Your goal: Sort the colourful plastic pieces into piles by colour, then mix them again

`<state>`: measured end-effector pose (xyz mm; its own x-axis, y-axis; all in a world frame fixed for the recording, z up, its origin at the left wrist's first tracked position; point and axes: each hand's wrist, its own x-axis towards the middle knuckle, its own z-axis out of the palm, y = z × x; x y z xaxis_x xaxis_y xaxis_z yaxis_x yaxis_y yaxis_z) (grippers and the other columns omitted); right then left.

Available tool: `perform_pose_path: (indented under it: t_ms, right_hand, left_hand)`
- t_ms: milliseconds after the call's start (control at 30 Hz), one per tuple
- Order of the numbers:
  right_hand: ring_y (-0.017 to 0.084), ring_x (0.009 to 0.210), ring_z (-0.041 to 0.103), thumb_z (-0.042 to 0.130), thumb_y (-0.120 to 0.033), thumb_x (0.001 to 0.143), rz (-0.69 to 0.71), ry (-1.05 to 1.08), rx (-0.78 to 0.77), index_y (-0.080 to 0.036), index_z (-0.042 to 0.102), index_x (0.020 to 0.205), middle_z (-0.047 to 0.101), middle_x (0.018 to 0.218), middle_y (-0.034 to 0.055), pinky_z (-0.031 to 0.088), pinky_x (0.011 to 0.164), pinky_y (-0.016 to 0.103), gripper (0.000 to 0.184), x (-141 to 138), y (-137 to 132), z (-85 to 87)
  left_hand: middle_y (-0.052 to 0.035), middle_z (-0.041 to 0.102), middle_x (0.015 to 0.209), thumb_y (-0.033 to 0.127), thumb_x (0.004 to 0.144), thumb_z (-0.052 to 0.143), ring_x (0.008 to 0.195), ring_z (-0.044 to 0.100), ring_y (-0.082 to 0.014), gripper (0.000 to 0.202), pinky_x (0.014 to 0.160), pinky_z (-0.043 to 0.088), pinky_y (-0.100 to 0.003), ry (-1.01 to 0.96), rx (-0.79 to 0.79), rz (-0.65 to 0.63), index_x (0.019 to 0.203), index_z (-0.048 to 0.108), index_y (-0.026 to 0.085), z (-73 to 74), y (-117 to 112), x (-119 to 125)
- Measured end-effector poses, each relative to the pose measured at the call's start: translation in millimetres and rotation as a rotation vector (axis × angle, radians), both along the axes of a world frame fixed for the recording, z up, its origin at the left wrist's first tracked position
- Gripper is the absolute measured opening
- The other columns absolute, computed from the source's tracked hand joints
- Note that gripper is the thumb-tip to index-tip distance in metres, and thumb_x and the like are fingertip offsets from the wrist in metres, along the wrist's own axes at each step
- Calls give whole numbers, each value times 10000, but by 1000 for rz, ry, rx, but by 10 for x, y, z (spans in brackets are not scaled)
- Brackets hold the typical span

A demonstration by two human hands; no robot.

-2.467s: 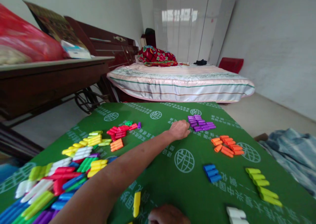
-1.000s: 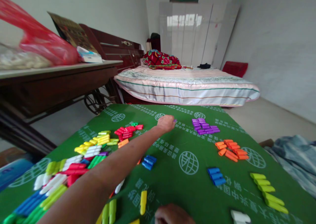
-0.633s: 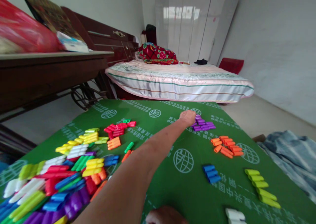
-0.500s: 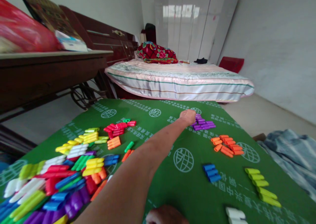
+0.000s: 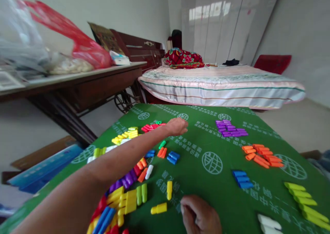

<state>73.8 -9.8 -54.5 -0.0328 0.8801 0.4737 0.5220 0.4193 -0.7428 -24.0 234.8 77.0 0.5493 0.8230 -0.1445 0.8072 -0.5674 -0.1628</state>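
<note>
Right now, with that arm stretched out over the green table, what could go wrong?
The left arm hides part of the mixed pieces from this view, so it might brush some unnoticed if it dips. The right hand is close to the yellow pieces and could nudge them. The purple pieces and orange pieces lie in neighbouring groups, so a careless sweep might mix them.

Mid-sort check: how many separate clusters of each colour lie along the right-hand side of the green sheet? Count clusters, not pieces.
Purple cluster: 1
Orange cluster: 1
Blue cluster: 1
Yellow-green cluster: 1
White cluster, cut off by the picture's bottom edge: 1
Total: 5 clusters
</note>
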Motion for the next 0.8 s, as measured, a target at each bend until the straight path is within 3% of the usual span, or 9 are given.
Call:
perform_pose_path:
  t_ms: [167,300,567,800]
  right_hand:
    - [112,552,561,433,-261,862,34,49,-113,-237,596,751,589,614,-29,393,547,193,198,38,-45,61]
    - [117,553,563,450,-306,866,28,53,-151,-242,633,782,615,632,-25,399,531,195,212,61,-71,79]
    - [118,583,594,463,-376,875,71,49,-215,-243,642,772,650,685,-26,439,577,187,245,116,-85,48]
    - [116,546,568,460,-388,879,81,9,-212,-232,645,759,634,649,-24,424,541,187,270,136,-88,80]
  left_hand:
    - [-47,691,821,221,806,500,764,631,-178,165,637,433,-246,110,-48,98,815,663,197,150,-365,-874]
    - [-36,682,765,170,793,492,712,617,-158,172,628,426,-235,144,-92,139,757,660,188,214,-721,-1297]
    - [-86,693,997,150,768,524,948,642,-231,230,793,491,-301,77,-159,228,946,665,184,246,-1475,-1484]
    - [-112,646,1101,193,788,518,1009,622,-252,302,833,492,-333,9,-108,311,1077,605,175,195,-1697,-1520]
